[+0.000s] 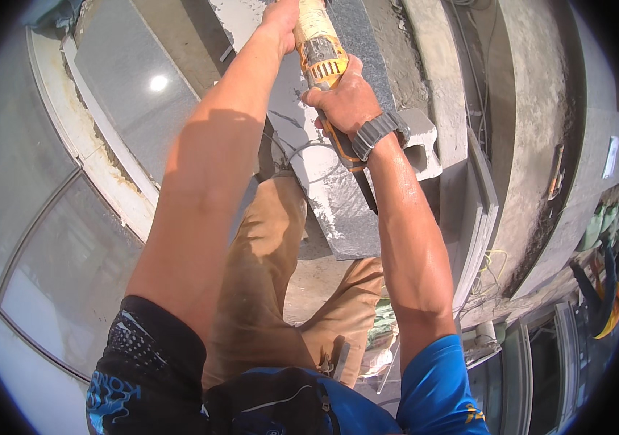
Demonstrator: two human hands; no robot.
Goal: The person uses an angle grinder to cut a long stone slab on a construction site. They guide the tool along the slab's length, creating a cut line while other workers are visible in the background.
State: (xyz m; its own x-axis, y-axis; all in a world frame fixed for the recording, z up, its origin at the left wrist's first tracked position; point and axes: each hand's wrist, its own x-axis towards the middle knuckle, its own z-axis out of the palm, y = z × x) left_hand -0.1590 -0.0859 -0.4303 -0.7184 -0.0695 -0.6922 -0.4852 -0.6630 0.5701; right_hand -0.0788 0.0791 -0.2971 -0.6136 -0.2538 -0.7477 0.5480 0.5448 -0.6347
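Observation:
With both hands I hold a yellow and black angle grinder (326,67), its front part wrapped in pale tape. My right hand (347,98) is closed round its rear body, just behind the vent slots. Up at the top edge, my left hand (280,22) is closed on the front part; some of its fingers are out of view. The tool's head and any disc are cut off by the frame. Below the grinder lies a long grey stone slab (356,232), patched with white dust. A dark cord (364,190) runs from the grinder's rear end over the slab.
A hollow concrete block (425,138) is beside the slab on the right. Farther right, thin slabs (480,210) stand on edge near a concrete ledge bearing a small hand tool (557,170). Another grey slab (128,80) and large glass panels (34,181) are on the left.

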